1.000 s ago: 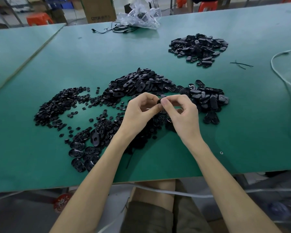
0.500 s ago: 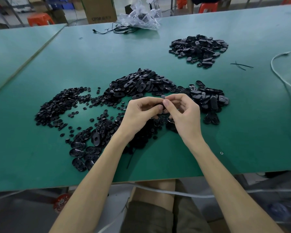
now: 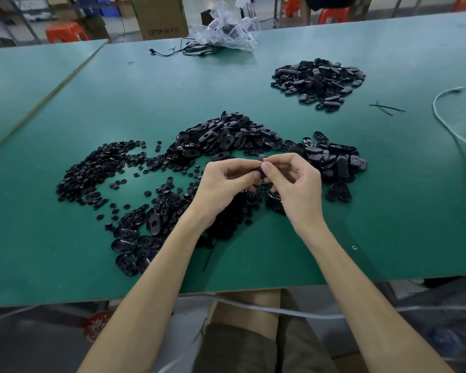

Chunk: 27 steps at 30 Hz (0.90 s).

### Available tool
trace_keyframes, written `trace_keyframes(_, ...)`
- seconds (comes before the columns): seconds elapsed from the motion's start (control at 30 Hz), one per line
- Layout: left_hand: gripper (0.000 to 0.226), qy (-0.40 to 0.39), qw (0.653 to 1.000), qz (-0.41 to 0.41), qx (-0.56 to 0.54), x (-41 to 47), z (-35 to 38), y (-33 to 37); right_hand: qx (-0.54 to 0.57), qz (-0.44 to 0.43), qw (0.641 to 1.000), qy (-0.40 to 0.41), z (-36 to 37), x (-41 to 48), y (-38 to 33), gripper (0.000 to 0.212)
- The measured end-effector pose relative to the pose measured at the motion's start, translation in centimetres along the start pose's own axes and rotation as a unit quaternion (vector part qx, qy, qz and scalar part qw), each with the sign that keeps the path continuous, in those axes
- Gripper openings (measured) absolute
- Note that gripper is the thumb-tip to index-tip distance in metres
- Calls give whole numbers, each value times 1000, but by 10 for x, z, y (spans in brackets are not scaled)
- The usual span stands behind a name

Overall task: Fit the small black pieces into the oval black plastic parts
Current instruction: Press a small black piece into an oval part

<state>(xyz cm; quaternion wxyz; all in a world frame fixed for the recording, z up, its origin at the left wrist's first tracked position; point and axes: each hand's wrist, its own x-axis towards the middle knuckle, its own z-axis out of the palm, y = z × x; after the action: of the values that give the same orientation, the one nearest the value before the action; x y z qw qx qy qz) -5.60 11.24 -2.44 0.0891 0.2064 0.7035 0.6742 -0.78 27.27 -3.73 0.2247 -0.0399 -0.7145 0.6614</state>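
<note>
Above the near pile (image 3: pixel 233 220), my left hand (image 3: pixel 223 184) is gripping an oval part (image 3: pixel 257 174), my right hand (image 3: pixel 297 184) pinching a small piece (image 3: pixel 261 157).

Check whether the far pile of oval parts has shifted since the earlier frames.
No. The far pile keeps its spot on the green table, just left of the crossed black strands.

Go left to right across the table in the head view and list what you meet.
Heap of small black pieces → left hand → oval black part held between both hands' fingers → right hand → loose black ties → white cable.
</note>
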Motion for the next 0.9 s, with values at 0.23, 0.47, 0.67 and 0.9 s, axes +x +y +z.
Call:
trace_keyframes(0.23,20,14,1000,-13,-25,1,-1,-2,-7,8,1000,-21,0,0,-1,16)
trace_keyframes(0.47,20,9,1000,-10,-24,1,1,-2,-17,1,999,-28,-1,0,0,18)
trace_keyframes(0.67,18,26,999,-25,-30,2,-1,-3,-22,-15,999,-45,1,0,-1,15)
trace_keyframes(0.9,18,3,997,-32,-74,3,-5,-3,-9,-3,999,-33,0,1,-1,12)
